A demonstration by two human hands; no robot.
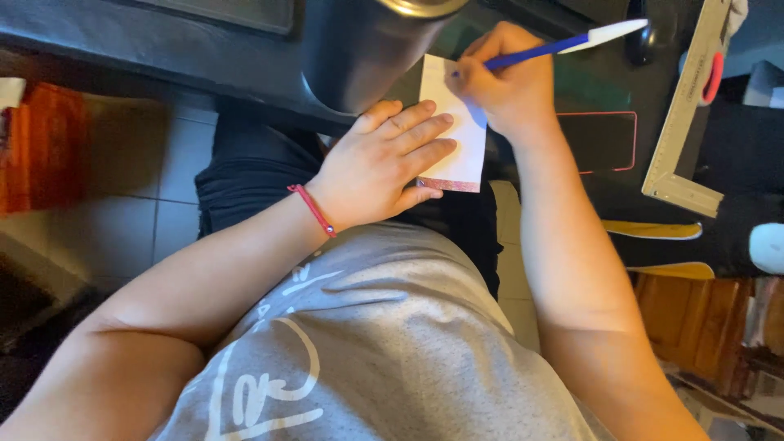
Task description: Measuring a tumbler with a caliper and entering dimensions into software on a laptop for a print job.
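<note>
Dark desk: left hand pins white card, right hand grips blue pen.

1. The left hand lies palm down, fingers straight and close together, pointing away from the body.
2. Its forearm crosses in from the lower left, the wrist slightly bent.
3. The right hand is curled in a tight writing grip.
4. Its forearm rises straight from the lower right.

place: home desk or hobby corner | landmark: dark desk | on it, right: metal square ruler | below it: tiled floor, wooden furniture
</note>
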